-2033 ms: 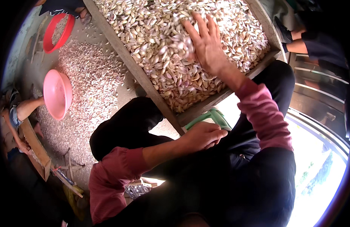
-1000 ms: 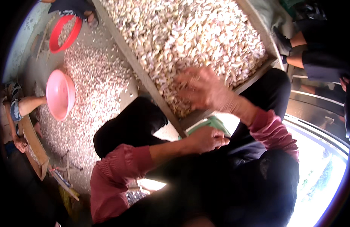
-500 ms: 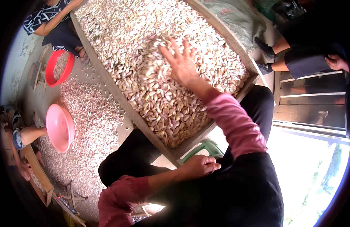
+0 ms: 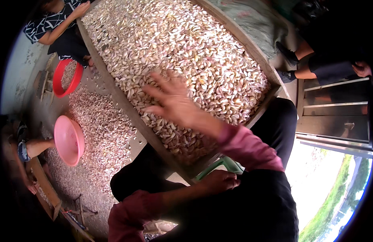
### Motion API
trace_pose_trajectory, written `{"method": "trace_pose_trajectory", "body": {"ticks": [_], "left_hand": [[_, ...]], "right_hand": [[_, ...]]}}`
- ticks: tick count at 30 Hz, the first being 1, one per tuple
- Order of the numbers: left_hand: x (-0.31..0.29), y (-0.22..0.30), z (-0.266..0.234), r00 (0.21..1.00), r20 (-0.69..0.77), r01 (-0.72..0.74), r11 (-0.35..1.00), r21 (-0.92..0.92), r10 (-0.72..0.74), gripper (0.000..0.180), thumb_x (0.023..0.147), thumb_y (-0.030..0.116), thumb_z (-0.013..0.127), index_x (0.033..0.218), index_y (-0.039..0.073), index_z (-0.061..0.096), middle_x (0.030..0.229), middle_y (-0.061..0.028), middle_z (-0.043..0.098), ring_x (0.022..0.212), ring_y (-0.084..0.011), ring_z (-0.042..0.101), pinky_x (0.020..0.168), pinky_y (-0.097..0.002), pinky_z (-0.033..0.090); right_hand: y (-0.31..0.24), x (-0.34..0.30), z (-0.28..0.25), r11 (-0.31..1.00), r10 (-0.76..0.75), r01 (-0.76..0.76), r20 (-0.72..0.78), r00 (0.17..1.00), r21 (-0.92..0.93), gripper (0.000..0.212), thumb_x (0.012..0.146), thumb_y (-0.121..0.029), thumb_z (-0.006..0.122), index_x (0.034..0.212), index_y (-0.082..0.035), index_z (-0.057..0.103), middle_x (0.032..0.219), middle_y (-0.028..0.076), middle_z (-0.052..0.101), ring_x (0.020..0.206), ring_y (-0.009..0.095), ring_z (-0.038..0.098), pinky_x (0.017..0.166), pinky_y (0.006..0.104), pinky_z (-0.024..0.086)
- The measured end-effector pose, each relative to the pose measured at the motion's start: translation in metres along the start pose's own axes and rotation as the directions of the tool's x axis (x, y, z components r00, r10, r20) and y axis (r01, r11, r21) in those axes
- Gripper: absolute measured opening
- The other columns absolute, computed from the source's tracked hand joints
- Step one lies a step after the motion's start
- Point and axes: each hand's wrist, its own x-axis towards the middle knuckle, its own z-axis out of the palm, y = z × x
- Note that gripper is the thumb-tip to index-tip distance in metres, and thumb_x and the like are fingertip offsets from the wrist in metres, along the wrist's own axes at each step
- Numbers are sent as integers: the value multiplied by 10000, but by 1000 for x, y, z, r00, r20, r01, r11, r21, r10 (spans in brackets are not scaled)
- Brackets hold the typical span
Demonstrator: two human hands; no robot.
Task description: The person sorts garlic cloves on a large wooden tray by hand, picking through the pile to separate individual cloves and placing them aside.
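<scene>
A large wooden tray [image 4: 114,90] holds a thick heap of garlic cloves [image 4: 186,52]. My right hand [image 4: 174,101] hovers flat over the near part of the heap, fingers spread, blurred by motion, with nothing in it. My left hand [image 4: 218,180] rests closed in my lap, against a green plastic stool [image 4: 225,164] edge; whether it grips the stool is unclear. Pink sleeves cover both forearms.
Garlic skins cover the floor [image 4: 102,133] left of the tray. A pink bowl [image 4: 69,140] and a red basin [image 4: 67,77] sit there. One person [image 4: 57,24] sits at the tray's far left corner, another [image 4: 327,64] at the right, and someone's arm [image 4: 35,147] reaches the pink bowl.
My right hand swept from the near edge out over the cloves and back toward the left. The view tilted, showing more of the tray. My left hand stayed in my lap.
</scene>
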Motion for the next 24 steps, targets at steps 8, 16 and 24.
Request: {"method": "trace_pose_trajectory", "body": {"ticks": [8,16,24], "left_hand": [[4,-16,11,996,34,-85,995,54,83,437,957,419,584,732,56,491,632,-29,419,625,-108,405,598,-308,368],[10,-16,19,993,45,-111,987,113,106,379,953,368,600,782,34,542,650,-72,475,637,-141,452,628,-341,401],[13,-12,8,999,11,39,999,18,-40,269,916,305,652,875,39,651,701,-88,618,660,-184,585,656,-347,455]], "right_hand": [[250,-120,-76,595,678,-803,-555,481,30,694,874,-609,578,1364,-123,501,1439,164,451,1339,397,366,1090,526,315],[182,-23,-20,638,640,-770,-545,541,-15,802,805,-632,651,1433,-189,422,1513,158,374,1415,418,267,1123,636,145],[24,29,12,960,240,-239,-8,971,-147,927,819,-759,412,1549,-237,182,1615,127,44,1456,450,-11,1121,692,23]]}}
